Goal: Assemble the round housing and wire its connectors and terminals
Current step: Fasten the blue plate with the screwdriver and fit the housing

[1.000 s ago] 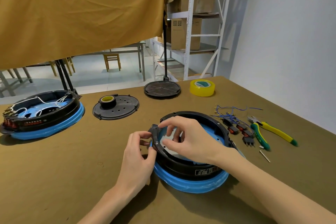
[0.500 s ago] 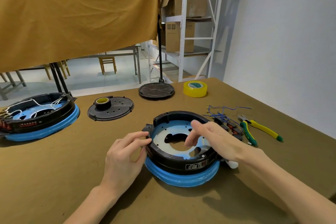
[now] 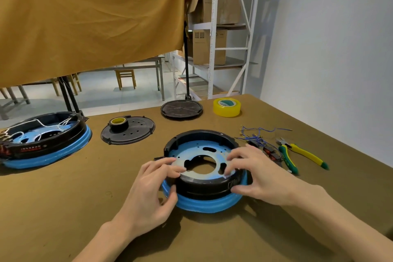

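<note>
A round black housing (image 3: 202, 178) on a blue ring is gripped at the table's (image 3: 63, 208) near centre, left hand (image 3: 148, 193) and right hand (image 3: 258, 178) curled over opposite rims. Blue wires (image 3: 258, 134) and pliers (image 3: 297, 153) are seen just right.

- Even, soft daylight; room bright, no harsh glare.
- Dark, soft-edged shadows fall toward the viewer under the round housing (image 3: 203, 176) and both forearms on the table (image 3: 63, 208).
- White wall (image 3: 329, 49) carries faint diagonal shadow bands.
- Wide-angle bending: shelf uprights (image 3: 212, 27) lean, table edges splay.
- Fingertips slightly motion-blurred; background mildly soft.
</note>
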Demonstrator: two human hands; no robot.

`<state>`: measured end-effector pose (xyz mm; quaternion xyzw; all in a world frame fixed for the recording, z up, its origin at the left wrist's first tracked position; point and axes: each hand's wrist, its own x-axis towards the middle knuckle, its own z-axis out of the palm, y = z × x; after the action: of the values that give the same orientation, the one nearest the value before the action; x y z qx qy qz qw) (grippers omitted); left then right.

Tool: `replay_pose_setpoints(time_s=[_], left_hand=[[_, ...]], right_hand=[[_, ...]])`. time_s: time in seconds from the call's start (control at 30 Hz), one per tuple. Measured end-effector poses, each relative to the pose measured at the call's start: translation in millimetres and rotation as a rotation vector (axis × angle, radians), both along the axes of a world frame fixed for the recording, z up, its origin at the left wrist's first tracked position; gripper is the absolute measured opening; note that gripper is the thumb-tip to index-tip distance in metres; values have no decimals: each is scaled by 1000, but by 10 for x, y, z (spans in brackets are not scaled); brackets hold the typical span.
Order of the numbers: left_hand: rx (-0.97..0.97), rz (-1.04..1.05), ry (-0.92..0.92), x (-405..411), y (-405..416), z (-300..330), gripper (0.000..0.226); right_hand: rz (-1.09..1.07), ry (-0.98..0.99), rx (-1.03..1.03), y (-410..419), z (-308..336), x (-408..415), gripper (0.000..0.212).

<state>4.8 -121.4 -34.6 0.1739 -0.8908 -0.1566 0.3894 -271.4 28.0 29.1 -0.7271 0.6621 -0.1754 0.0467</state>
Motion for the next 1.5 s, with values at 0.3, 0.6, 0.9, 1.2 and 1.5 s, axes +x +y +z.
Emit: replay_pose_setpoints(time_s=[0.3, 0.6, 0.9, 1.2, 1.5], left_hand=[[-5, -47, -77, -1, 40, 33, 24], [145, -70, 58, -229, 121, 68, 17], [183, -8, 57, -292, 155, 115, 23], [762, -28, 512, -453, 338, 1018, 14], [1814, 89, 688, -258, 114, 1232, 32]], right_hand=[[106, -108, -37, -184, -168, 252, 21], [-85, -258, -174, -166, -59, 57, 39], [-654, 198, 196, 20, -417, 70, 44], [-661, -384, -350, -41, 32, -93, 21], [-583, -577, -545, 35, 355, -11, 13]])
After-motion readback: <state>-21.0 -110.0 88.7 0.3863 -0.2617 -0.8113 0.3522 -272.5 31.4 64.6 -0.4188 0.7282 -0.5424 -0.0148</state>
